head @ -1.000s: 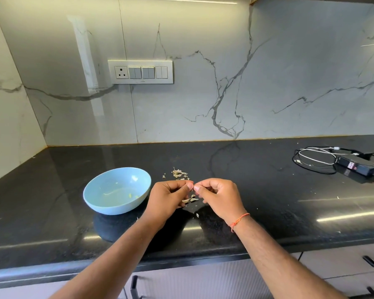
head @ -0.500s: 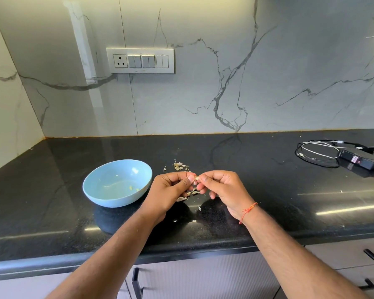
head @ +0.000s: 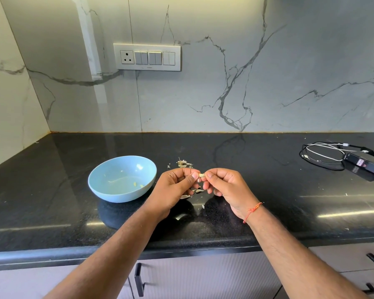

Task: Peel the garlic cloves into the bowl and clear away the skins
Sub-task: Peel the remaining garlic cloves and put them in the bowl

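Left hand (head: 177, 186) and right hand (head: 227, 186) pinch one garlic cloves piece (head: 201, 175) between thumbs and forefingers; bowl (head: 108, 190) sits left, skins (head: 191, 194) beneath.

garlic clove (head: 201, 175): mostly hidden by fingertips | adapter (head: 367, 162): clipped right

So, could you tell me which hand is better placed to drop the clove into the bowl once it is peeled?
Left, probably. The left hand sits right beside the bowl; the right hand is farther off. Both pinch the clove now.
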The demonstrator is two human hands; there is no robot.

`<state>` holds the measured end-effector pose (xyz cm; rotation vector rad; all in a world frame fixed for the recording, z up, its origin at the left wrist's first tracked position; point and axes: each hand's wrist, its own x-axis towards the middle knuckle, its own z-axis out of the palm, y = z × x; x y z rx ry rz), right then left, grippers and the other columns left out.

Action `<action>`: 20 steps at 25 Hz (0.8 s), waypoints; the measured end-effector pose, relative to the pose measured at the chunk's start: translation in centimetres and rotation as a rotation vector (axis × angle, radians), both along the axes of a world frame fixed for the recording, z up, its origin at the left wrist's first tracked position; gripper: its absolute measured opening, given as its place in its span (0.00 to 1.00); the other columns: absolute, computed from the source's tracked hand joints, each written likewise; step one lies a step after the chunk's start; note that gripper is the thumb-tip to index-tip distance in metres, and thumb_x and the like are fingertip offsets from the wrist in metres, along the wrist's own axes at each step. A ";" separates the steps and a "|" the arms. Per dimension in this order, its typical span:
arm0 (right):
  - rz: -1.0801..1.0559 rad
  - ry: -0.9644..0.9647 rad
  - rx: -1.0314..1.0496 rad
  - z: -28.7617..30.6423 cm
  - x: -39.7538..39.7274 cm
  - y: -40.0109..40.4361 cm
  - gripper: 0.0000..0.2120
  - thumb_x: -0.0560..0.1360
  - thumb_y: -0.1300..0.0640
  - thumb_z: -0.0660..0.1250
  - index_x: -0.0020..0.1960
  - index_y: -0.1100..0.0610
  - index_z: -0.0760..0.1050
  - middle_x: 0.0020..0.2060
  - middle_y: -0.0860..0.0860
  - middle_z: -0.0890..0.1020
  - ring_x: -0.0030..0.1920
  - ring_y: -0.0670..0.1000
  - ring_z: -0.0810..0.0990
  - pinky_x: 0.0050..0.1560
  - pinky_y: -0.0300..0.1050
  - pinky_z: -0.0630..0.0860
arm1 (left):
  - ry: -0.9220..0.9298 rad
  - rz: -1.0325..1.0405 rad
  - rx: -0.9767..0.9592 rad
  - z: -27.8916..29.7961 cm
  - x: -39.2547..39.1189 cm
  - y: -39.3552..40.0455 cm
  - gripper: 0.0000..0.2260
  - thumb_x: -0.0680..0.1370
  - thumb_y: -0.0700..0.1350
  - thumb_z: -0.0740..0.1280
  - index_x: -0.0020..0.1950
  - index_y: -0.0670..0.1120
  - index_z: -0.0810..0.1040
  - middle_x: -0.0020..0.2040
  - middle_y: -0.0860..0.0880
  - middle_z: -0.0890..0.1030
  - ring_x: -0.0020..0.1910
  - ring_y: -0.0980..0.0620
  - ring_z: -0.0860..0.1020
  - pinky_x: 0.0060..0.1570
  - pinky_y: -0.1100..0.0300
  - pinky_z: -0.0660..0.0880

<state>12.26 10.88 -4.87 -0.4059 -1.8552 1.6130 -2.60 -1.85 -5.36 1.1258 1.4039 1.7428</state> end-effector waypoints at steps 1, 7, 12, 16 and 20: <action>-0.030 -0.001 0.025 -0.1 -0.1 -0.1 0.12 0.84 0.62 0.67 0.46 0.55 0.87 0.33 0.50 0.84 0.33 0.45 0.77 0.33 0.34 0.71 | -0.007 0.019 0.015 0.0 0.1 0.0 0.07 0.84 0.40 0.69 0.58 0.41 0.86 0.45 0.46 0.86 0.44 0.53 0.82 0.42 0.64 0.81; -0.194 -0.027 0.198 -0.5 -0.7 -0.3 0.10 0.83 0.59 0.70 0.46 0.49 0.87 0.34 0.44 0.85 0.35 0.41 0.78 0.40 0.37 0.78 | 0.086 0.114 0.060 -0.5 0.6 0.3 0.09 0.80 0.39 0.76 0.59 0.46 0.87 0.46 0.45 0.88 0.43 0.44 0.83 0.47 0.54 0.84; -0.317 -0.046 0.370 -1.1 -0.7 -0.1 0.06 0.82 0.55 0.71 0.48 0.50 0.87 0.39 0.42 0.87 0.41 0.42 0.84 0.44 0.37 0.79 | 0.125 0.185 0.026 -0.6 0.7 0.2 0.07 0.78 0.42 0.78 0.55 0.47 0.89 0.48 0.43 0.90 0.48 0.37 0.88 0.54 0.41 0.84; -0.352 -0.039 0.440 -1.1 -0.7 -0.2 0.06 0.82 0.56 0.71 0.48 0.49 0.86 0.40 0.37 0.86 0.41 0.42 0.84 0.43 0.33 0.78 | 0.125 0.201 0.021 -0.6 0.7 0.2 0.06 0.78 0.43 0.78 0.54 0.48 0.89 0.47 0.44 0.90 0.45 0.44 0.87 0.53 0.40 0.85; -0.354 -0.050 0.496 -1.4 -0.8 -0.1 0.06 0.82 0.56 0.70 0.49 0.49 0.85 0.41 0.38 0.86 0.41 0.44 0.84 0.42 0.36 0.79 | 0.165 0.212 0.020 -0.6 0.8 0.2 0.04 0.79 0.44 0.77 0.54 0.48 0.89 0.46 0.46 0.90 0.44 0.46 0.87 0.52 0.47 0.86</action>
